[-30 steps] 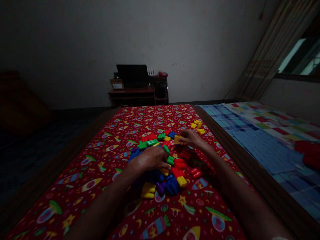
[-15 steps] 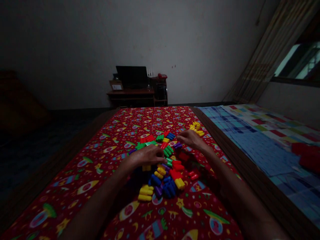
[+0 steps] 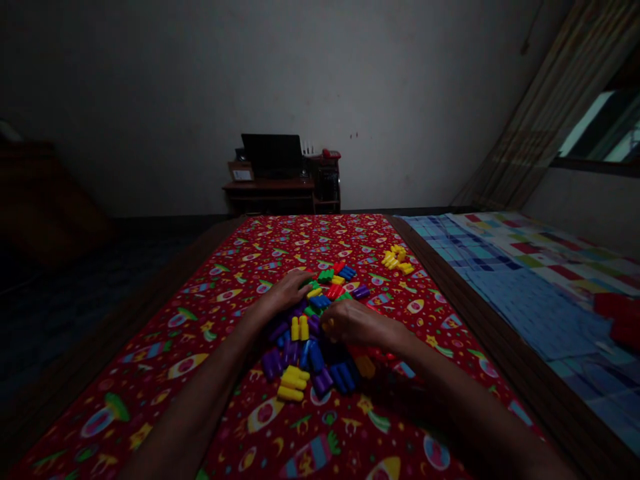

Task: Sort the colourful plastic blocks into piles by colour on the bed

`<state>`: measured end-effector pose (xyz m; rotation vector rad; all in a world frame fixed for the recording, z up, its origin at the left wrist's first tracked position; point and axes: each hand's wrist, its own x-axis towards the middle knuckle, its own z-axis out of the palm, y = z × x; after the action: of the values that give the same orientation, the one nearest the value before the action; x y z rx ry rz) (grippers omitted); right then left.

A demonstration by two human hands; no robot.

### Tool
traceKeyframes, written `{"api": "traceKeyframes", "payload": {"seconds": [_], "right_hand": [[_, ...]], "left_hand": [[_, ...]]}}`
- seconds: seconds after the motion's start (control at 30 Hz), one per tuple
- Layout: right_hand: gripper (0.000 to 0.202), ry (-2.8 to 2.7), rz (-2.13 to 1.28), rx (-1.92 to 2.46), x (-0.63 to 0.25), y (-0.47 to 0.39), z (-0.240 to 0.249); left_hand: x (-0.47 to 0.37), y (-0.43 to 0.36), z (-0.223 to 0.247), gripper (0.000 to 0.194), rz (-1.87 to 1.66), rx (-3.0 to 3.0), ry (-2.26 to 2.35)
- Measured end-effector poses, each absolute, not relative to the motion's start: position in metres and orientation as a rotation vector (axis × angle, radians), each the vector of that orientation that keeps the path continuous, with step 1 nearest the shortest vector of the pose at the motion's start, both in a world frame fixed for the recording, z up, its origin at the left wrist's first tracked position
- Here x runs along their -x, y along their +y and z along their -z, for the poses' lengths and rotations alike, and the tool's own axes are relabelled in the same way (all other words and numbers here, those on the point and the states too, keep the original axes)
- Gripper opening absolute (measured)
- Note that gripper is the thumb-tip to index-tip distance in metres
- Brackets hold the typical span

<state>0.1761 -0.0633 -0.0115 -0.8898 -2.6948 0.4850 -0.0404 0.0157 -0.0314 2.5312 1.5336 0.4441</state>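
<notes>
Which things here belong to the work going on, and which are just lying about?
Part of the work:
- mixed coloured blocks
- yellow blocks set apart
- red patterned cloth beneath them

Just lying about:
- black screen
- cardboard box
- blue checked sheet

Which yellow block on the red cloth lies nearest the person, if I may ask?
The yellow block just left of the foremost purple block; the other yellow ones, including the far cluster, lie farther away.

multicoloured blocks point(image 3: 314, 325): loose heap | yellow cluster point(image 3: 397, 259): apart, far right | pronged yellow block point(image 3: 293, 385): flat, heap's near edge
</notes>
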Motion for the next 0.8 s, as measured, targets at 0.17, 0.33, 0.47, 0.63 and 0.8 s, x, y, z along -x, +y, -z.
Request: {"api": "traceKeyframes", "payload": {"seconds": [0.17,0.33,0.47,0.63,0.8], "right_hand": [[0.016,-2.255,-0.600,1.167,-0.207,-0.015,0.003],[0.020,-1.636,-0.497,1.465,-0.266,0.028,0.019],[0.034,-1.329,-0.523,1.450,-0.299,0.043,0.036],[0.040,-1.267,-0.587,1.386,-0.299,0.044,0.033],[0.039,-1.651,-0.851,1.210,-0.242,0.014,0.015]], "left_hand": [[0.046,0.014,0.030,0.033,-0.378,-2.553,1.487],[0.041,0.005,0.018,0.027,-0.310,-2.689,1.457],[0.034,-0.003,0.014,0.017,-0.247,-2.678,1.544],[0.030,-0.001,0.013,0.021,-0.300,-2.704,1.578],[0.020,0.001,0.000,0.021,-0.731,-2.482,1.476]]}}
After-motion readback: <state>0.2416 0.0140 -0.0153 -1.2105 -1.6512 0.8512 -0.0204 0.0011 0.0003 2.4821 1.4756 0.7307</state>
